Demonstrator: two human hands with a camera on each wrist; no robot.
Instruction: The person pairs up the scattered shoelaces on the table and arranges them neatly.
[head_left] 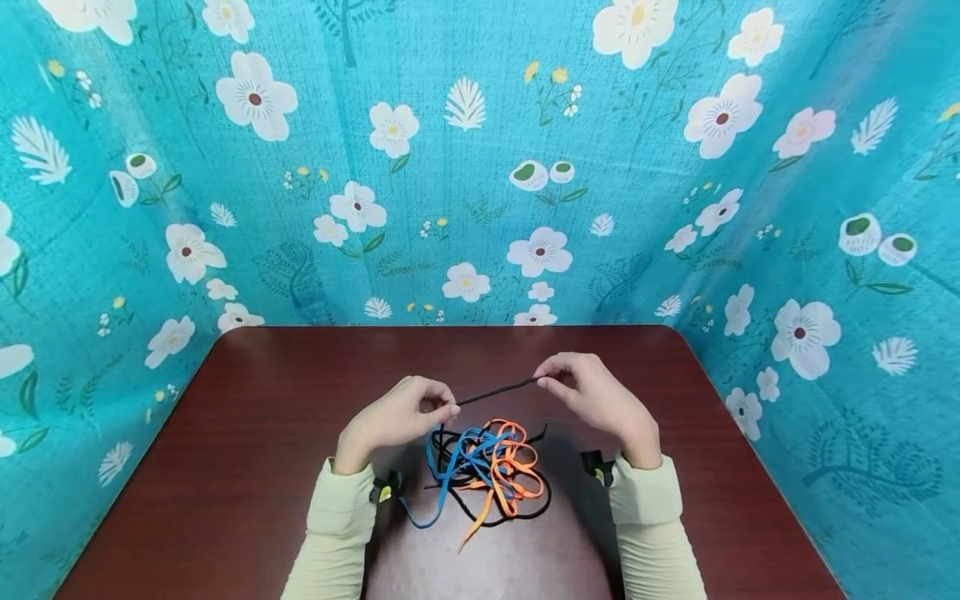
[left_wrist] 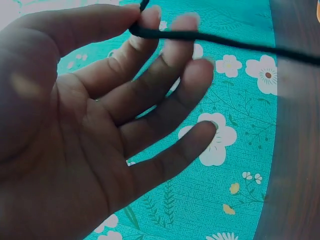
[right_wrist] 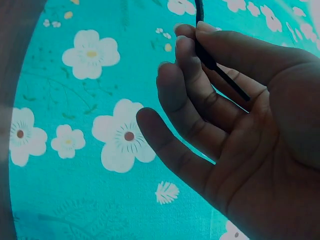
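A black shoelace [head_left: 497, 391] stretches between both hands above the table. My left hand [head_left: 408, 410] pinches it between thumb and index finger; in the left wrist view the lace [left_wrist: 225, 41] bends at the fingertips and the other fingers spread loosely. My right hand [head_left: 596, 398] pinches it near its end, and the stiff tip [right_wrist: 232, 84] sticks out toward the palm in the right wrist view. From the left fingertips the lace drops into a tangled pile below. In that pile lie a blue shoelace [head_left: 471, 454], an orange shoelace [head_left: 525, 457] and black lace loops [head_left: 550, 500].
The pile lies on a dark red-brown table [head_left: 285, 417] with rounded far corners. A teal flowered cloth [head_left: 465, 208] hangs behind and along both sides. Dark wrist devices [head_left: 386, 487] sit under the wrists, the left one close to the blue lace.
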